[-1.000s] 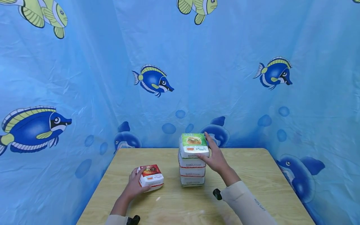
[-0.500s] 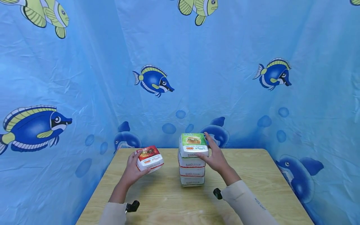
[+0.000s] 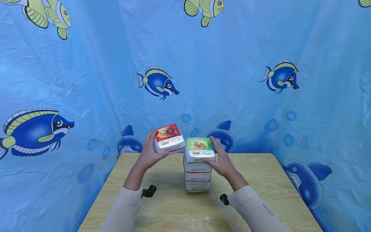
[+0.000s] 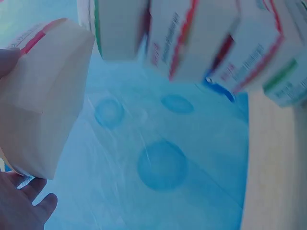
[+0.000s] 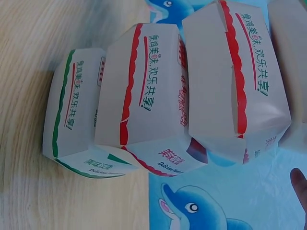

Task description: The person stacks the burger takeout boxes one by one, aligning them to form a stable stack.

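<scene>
The left hand holds a red-topped burger box up in the air, fingers curled round its left side and thumb under its near edge, so the box is gripped and tilted slightly, its printed lid facing up and toward the camera. This box hangs just left of the top of a stack of boxes and a little higher than it, very close to the top one; whether the two touch cannot be told. The stack stands on the wooden desk, near its middle, and has four boxes, one on the other. The top one is a green-topped box; under it lie white boxes with red trim, and the right wrist view shows the bottom box edged in green. The right hand rests against the right side of the green-topped box, fingers nearly straight and spread along its far right corner and thumb at its near edge, steadying it rather than wrapping it. In the left wrist view the held box fills the left of the frame, blurred, with fingertips below it and the stack's boxes above. Both forearms wear pale sleeves. Behind and to both sides of the desk hangs a blue curtain printed with fish and dolphins.
</scene>
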A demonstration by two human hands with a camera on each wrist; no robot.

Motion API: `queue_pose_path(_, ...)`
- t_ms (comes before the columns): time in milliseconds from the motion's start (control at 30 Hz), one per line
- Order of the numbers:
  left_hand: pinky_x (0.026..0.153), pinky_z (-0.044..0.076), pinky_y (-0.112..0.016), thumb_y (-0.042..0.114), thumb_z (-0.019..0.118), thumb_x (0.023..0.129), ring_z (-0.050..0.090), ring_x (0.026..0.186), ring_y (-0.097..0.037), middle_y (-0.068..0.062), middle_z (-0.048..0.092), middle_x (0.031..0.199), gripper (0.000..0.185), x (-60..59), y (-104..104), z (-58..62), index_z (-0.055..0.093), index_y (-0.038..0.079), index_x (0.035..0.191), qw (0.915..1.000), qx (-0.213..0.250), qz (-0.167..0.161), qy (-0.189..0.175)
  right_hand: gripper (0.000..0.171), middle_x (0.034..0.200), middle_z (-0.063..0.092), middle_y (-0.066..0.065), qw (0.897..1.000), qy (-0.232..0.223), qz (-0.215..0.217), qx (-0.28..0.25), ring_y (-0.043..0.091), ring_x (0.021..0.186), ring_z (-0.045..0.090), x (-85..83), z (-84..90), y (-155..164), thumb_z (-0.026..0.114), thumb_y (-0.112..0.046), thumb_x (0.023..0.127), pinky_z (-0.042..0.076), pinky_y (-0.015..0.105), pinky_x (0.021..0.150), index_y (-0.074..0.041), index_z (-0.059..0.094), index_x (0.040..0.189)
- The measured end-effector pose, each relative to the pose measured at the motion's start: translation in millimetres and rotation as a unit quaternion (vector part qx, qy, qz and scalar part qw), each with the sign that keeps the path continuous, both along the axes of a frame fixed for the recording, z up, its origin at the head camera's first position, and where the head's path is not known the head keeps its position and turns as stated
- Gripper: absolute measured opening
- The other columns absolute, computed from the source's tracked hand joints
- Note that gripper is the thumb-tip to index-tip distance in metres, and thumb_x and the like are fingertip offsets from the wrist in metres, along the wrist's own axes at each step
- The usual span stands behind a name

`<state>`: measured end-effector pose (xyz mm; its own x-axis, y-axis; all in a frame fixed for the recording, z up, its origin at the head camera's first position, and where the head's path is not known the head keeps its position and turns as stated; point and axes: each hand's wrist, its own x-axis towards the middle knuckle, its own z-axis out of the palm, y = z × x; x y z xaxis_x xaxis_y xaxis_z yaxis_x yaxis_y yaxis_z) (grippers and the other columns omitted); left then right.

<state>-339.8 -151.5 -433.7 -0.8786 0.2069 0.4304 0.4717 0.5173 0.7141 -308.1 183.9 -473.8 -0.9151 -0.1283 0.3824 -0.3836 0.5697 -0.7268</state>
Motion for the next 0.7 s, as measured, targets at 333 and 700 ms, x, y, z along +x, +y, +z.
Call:
queue_pose_path(333,0.094,0.044,-0.058,0.047,0.080,0.077,0.031,0.130,-0.030,-0.002,0.016,0.156,0.102,-10.2,23,20.8,0.015,0.036,0.155,0.9982,0.007,-0.037,0.048,0.098,0.161,0.017,0.004,1.000,-0.006,-0.012,0.009,0.035,0.143,0.020,-2.1,-3.3,-4,0.065,-0.069,0.078,0.029,0.068,0.102,-0.047,0.006,0.153)
queue_pose_path(700,0.096,0.042,-0.059,0.048,0.079,0.077,0.031,0.129,-0.031,-0.002,0.013,0.156,0.103,-16.9,19,13.3,0.014,0.035,0.155,0.9993,0.006,-0.028,0.022,0.097,0.161,0.015,-0.002,0.999,0.035,-0.013,0.039,0.031,0.145,0.016,-1.8,-5.3,-6,0.063,-0.067,0.081,0.025,0.069,0.103,-0.041,0.006,0.155)
